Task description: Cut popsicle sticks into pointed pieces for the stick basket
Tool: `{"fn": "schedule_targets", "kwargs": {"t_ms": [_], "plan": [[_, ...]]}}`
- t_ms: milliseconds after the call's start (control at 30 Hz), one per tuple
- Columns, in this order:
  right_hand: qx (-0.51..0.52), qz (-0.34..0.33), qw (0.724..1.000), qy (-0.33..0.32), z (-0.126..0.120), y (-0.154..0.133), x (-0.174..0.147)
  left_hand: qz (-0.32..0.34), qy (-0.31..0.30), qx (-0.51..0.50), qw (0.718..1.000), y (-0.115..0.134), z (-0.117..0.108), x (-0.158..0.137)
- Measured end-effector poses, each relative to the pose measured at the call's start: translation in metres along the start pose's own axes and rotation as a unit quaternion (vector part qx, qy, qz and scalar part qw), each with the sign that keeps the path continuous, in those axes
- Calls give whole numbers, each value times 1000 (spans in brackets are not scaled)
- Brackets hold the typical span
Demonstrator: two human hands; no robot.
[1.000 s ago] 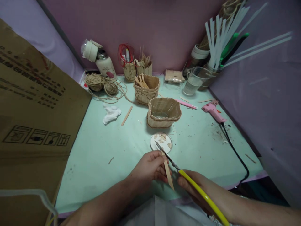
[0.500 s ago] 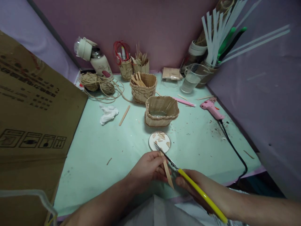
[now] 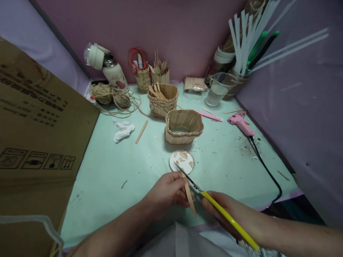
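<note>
My left hand (image 3: 171, 191) pinches a flat wooden craft stick (image 3: 188, 194), which slants down toward me. My right hand (image 3: 223, 210) is wrapped round the yellow handle of a pair of snips (image 3: 222, 214); part of the handles is hidden by the hand. The narrow metal blades of the snips lie across the upper end of the stick, close to my left fingertips. Just beyond the blade tips, a small round white dish (image 3: 190, 162) holds several cut wood chips (image 3: 182, 154). Behind it stands a wood-clad basket (image 3: 184, 134) with a wavy rim.
A second basket (image 3: 160, 107) holds several sticks. To the left lie a loose craft stick (image 3: 141, 132), white tissue (image 3: 123, 131) and twine (image 3: 103, 93). On the right are a pink glue gun (image 3: 242, 125) with its cord and a plastic cup (image 3: 215, 93) of liquid. A cardboard box (image 3: 40, 125) borders the left.
The stick's lower end has shifted slightly up and left. Both hands and the snips keep nearly the same pose, and the whole view has drifted very slightly.
</note>
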State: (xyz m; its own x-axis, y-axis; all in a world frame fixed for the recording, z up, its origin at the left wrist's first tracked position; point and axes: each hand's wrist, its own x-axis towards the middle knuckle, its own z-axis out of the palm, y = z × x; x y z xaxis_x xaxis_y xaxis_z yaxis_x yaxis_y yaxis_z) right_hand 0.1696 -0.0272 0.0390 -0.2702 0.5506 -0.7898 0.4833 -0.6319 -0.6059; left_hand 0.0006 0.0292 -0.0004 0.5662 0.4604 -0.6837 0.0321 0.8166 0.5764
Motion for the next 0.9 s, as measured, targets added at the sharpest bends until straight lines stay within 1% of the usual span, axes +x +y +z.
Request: {"fn": "schedule_targets", "kwargs": {"t_ms": [133, 300, 567, 700, 800, 900], "plan": [[14, -24, 1000, 11, 2, 1, 0, 11, -21, -9, 1000, -2, 1, -1], [37, -47, 998, 16, 4, -1, 2, 12, -14, -38, 999, -5, 2, 1], [35, -31, 999, 18, 2, -2, 1, -2, 5, -33, 999, -3, 3, 1], [6, -29, 999, 22, -5, -1, -2, 5, -17, -17, 1000, -1, -1, -1], [40, -43, 998, 11, -13, 3, -5, 14, -36, 14, 999, 3, -7, -5], [100, -88, 991, 7, -17, 12, -5, 60, -4, 51, 997, 11, -13, -10]]}}
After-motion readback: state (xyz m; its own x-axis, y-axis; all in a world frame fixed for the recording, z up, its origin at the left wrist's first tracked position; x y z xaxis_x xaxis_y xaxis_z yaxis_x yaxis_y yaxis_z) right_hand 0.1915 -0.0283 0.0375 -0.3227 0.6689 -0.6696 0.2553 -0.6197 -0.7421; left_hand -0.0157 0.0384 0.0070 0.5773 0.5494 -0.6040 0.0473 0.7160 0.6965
